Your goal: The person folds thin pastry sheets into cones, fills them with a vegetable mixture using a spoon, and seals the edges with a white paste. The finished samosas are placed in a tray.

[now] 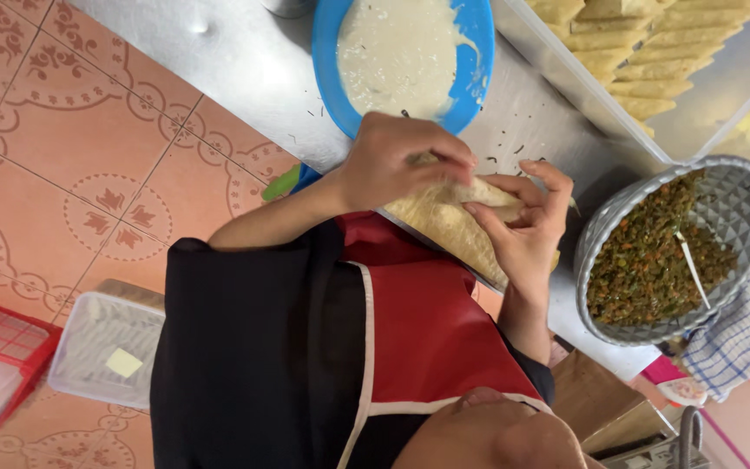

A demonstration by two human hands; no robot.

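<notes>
— What are the hands on?

— Both are on a thin pastry sheet [453,221] lying on the steel table [245,61]. The left hand [405,161] curls over its upper fold, fingers bent and pressed close together, their tips pinching the folded edge. The right hand [523,226] holds the same fold from the other side, thumb and forefinger pinching the wrapper while the other fingers spread loosely beneath it.

— Where does the sheet sit against the fingers?

— Its rolled part runs between the two sets of fingertips; the flat remainder hangs from under the left palm toward the red apron [427,321].

— And around them?

— Just beyond the left knuckles stands a blue bowl [470,69] of whitish batter [397,56]. Beside the right hand's outer fingers, close but apart, is a grey faceted bowl [740,200] of chopped green and orange filling [644,269] with a white spoon [692,269] stuck in it. Farther past the fingertips a tray [557,65] holds rows of folded pastries [644,48]. A checked cloth [748,339] lies next to the grey bowl.
</notes>
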